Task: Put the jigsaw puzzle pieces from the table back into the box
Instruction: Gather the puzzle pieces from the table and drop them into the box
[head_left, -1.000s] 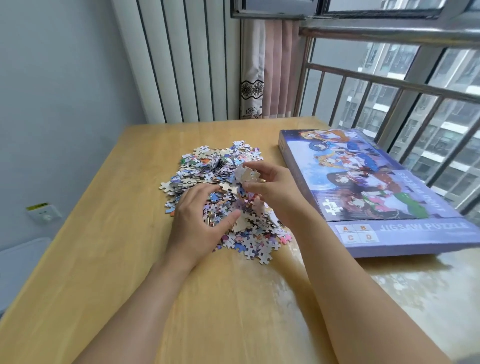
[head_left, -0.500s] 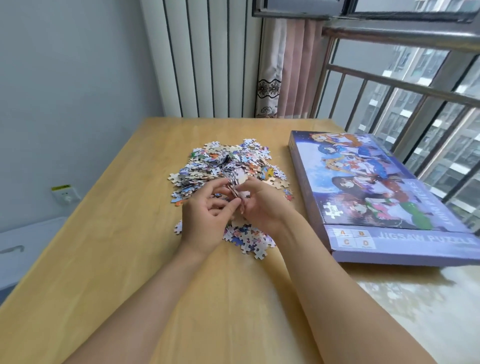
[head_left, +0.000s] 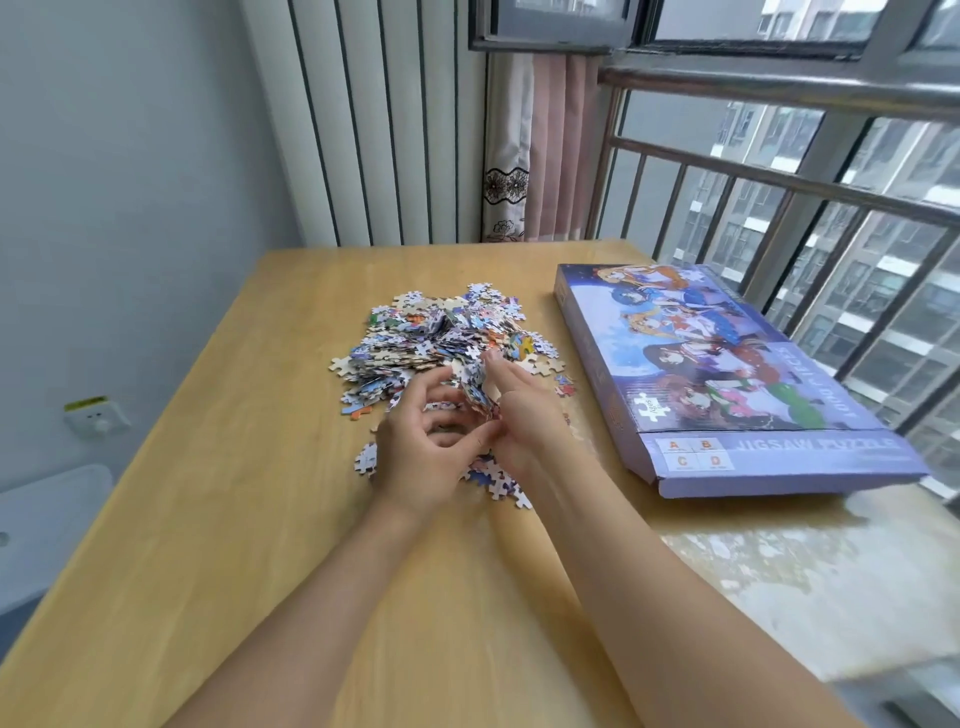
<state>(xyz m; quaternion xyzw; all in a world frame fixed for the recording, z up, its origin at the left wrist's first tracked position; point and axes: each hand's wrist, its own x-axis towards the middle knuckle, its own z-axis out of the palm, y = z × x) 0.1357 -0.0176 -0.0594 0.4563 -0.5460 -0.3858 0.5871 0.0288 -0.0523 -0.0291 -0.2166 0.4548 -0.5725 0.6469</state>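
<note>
Daylight from a barred window falls on a pale wooden tabletop (head_left: 208, 545); grey vertical panelling and a pink curtain stand behind it. Heap of small multicoloured cardboard jigsaw puzzle pieces (head_left: 441, 338) lies mid-tabletop, a few strays at its near edge. Flat purple cardboard puzzle box with cartoon artwork (head_left: 727, 374) lies closed to the right, well apart from the heap, near the window rail. Left hand (head_left: 426, 447) and right hand (head_left: 524, 415) meet at the near side of the heap, fingers curled inward, clamped together on a small bunched stack of pieces held on edge between them. Judgement: step in hand is gathering a handful. To do it well, press both palms toward each other under the bunch, lift level, avoid shedding pieces. Box appears unopened, so a lid or flap must be opened before anything goes in. Task barely begun; nearly all pieces remain on the tabletop.
</note>
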